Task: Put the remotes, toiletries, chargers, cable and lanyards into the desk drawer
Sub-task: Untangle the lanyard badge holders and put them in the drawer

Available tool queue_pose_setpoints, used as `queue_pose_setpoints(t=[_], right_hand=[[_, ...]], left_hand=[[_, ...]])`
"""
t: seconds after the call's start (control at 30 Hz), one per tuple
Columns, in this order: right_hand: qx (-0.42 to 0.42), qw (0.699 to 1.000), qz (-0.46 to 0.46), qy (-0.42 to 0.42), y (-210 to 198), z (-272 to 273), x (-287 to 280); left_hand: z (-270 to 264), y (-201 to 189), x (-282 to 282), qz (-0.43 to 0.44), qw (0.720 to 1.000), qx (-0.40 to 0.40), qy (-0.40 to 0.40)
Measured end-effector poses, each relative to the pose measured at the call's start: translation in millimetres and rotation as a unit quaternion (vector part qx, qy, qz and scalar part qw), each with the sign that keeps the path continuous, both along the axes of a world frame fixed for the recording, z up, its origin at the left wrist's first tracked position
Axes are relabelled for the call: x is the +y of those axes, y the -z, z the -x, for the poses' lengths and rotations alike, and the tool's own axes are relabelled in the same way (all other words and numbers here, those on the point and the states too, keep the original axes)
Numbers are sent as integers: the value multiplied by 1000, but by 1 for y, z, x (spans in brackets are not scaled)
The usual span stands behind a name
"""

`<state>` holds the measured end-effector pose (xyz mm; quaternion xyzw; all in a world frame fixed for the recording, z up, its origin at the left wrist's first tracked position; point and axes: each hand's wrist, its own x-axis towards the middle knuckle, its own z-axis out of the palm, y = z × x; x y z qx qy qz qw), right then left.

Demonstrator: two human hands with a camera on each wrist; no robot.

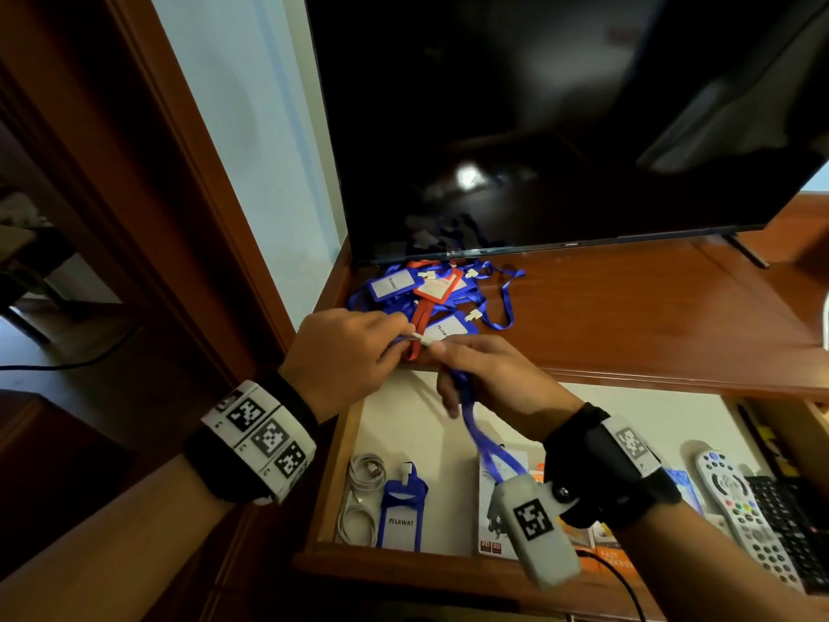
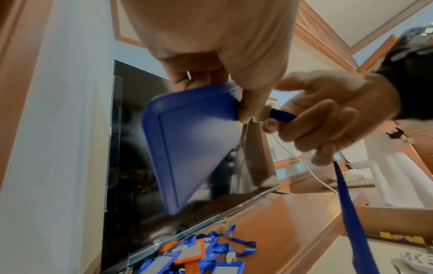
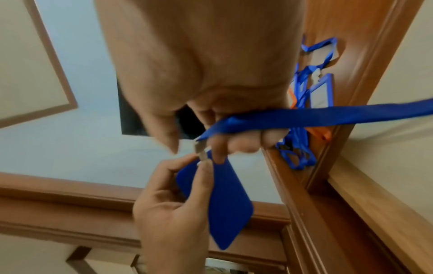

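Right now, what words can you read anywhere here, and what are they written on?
"PELAWAT": on the blue badge holder in the drawer.
"PELAWAT": sideways on a blue badge holder in the pile on the desk.
"PELAWA", end hidden: on the pile badge nearest the hands.
Orange box in the drawer: print partly hidden and blurred, unreadable.
Remote buttons: too small to read.

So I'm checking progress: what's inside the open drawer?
In the desk drawer: a coiled white cable, a blue PELAWAT badge holder, charger boxes and two remotes. The right hand's wrist hides the middle.

Dark television [image 1: 560, 119], pale-blue wall [image 1: 251, 127]
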<state>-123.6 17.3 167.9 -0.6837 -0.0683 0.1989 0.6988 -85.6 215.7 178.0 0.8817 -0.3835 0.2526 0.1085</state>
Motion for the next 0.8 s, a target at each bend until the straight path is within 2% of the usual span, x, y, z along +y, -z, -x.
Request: queue_pose_setpoints(t=[0.1,0.17,0.2,0.27,0.33,0.37,0.43,0.53,0.6,0.67,0.8], right_hand=[[-11,998,38,50,-7,-3,4],[-38,995,70,64,-11,-4,0],[-56,992,90,64,-14,-4,-3],[-94,985,137,45,-17,-4,-9],[-122,977,174,15,-22,-4,-14],[-128,975,181,-3,-25,-4,-16],[-137,970,198,-40,-29,-3,-19],[-166,955,234,-74,-32,-3,-19],[-191,949,239,-71,-30,-3,-19],[-201,958,200,-36,-21,-2,-21],[-152,983,45,98,4,7,-23]], left_hand=[[8,9,-5,18,1000,-3,9],[13,17,-5,64,994,83,15],[14,20,-6,100,983,153,23],[14,25,-6,180,940,284,53],[16,23,-8,218,900,370,72],[17,21,-10,212,891,394,77],[16,16,-13,182,894,400,86],[12,9,-17,115,920,361,97],[11,6,-19,83,916,384,87],[11,3,-19,100,903,411,72],[7,3,-19,218,865,450,34]])
